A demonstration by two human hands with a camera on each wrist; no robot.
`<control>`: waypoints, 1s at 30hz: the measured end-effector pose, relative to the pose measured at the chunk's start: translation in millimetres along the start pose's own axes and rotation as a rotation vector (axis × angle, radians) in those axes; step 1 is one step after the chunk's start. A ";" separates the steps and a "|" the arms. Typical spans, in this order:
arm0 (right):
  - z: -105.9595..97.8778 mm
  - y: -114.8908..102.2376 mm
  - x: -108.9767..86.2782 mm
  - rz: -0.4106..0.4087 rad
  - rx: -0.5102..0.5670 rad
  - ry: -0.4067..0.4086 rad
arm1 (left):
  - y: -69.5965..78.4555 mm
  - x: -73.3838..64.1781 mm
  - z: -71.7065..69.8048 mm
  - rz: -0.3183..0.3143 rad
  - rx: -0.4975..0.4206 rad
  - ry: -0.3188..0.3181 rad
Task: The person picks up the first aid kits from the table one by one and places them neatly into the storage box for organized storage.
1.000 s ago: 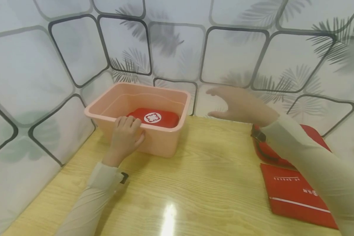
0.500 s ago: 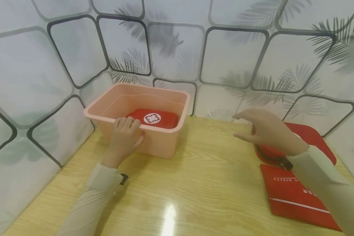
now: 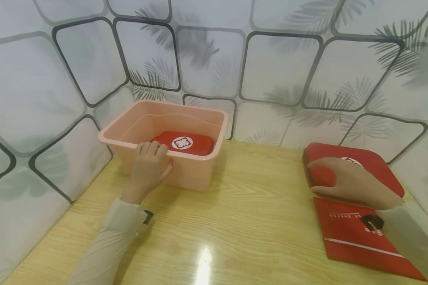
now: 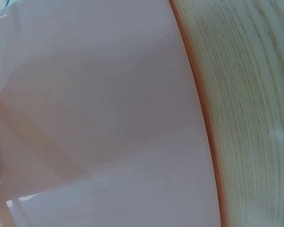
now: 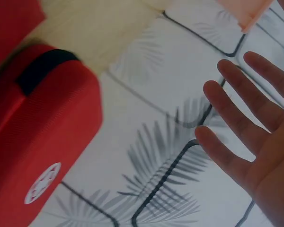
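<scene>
My left hand [image 3: 148, 170] grips the front rim of a pink plastic basin [image 3: 189, 173], fingers hooked over the edge and thumb outside. Inside the basin lies a red case [image 3: 201, 145] with a white round emblem, its lower part hidden by the front wall. At the right, my right hand [image 3: 354, 184] overlaps a second red zippered case [image 3: 381, 168] with a similar emblem, fingers and thumb apart. In the right wrist view the fingers [image 5: 236, 113] are straight, holding nothing, beside the red case [image 5: 61, 137] with its black strap. The basin's outer wall [image 4: 123, 104] fills the left wrist view.
A flat red rectangular piece [image 3: 353, 235] with white print lies in front of the right case, partly under the right forearm. The wood-grain table [image 3: 256, 221] meets patterned walls [image 3: 281, 67] at the back and left.
My right hand has moved right and down from beside the back wall to over the red case at the right. The left hand stays on the basin's rim.
</scene>
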State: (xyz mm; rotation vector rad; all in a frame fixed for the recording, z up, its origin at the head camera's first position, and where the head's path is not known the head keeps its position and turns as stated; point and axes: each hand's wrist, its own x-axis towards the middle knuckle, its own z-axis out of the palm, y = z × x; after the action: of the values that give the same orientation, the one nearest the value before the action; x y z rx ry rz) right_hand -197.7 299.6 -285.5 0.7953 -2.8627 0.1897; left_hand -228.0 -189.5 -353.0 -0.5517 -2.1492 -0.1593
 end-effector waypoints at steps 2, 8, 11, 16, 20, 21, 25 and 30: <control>3.9 6.2 -6.1 0.025 0.021 -0.034 | -0.1 0.1 0.0 0.003 -0.001 -0.002; 15.1 25.9 -20.7 0.093 0.031 -0.106 | 0.8 0.4 0.6 0.000 -0.008 0.014; 21.0 35.5 -27.2 0.128 0.055 -0.155 | 1.2 -0.6 0.9 -0.005 -0.011 0.018; 29.8 51.3 -37.1 0.163 0.126 -0.266 | 2.2 -3.7 -0.3 -0.004 -0.006 0.004; 37.4 63.2 -45.2 0.168 0.158 -0.323 | 3.4 -5.7 -1.2 0.003 -0.003 0.004; 39.5 66.1 -47.3 0.169 0.164 -0.331 | 3.3 -5.9 -0.7 0.003 -0.002 0.006; 46.6 77.9 -54.9 0.168 0.164 -0.348 | 2.9 -5.5 0.5 0.003 -0.018 0.014; 50.2 90.7 -60.8 0.187 0.150 -0.349 | 1.9 -1.9 2.6 -0.008 -0.031 0.031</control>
State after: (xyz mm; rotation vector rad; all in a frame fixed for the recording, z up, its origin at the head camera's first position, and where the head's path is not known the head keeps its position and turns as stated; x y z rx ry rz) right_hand -199.7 398.8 -353.3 0.6379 -3.2877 0.3223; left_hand -228.1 -187.6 -356.2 -0.5555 -2.1218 -0.2046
